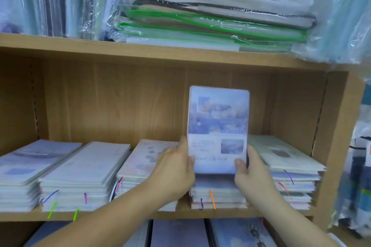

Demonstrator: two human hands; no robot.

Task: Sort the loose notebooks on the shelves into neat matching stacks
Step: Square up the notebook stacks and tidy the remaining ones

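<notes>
Flanking the upright notebook (217,126): stacks (281,158).

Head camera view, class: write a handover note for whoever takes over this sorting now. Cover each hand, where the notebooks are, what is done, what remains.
Left hand: grips the left edge of the blue cloud notebook.
Right hand: grips its right edge, thumb on the cover.
Notebook: held upright above the fourth stack on the middle shelf.
Done: five flat stacks on that shelf.
Left: lay the held notebook on a matching stack, probably the one below, whose top looks blue too. The right-end stack looks uneven and mixed; check it.
</notes>
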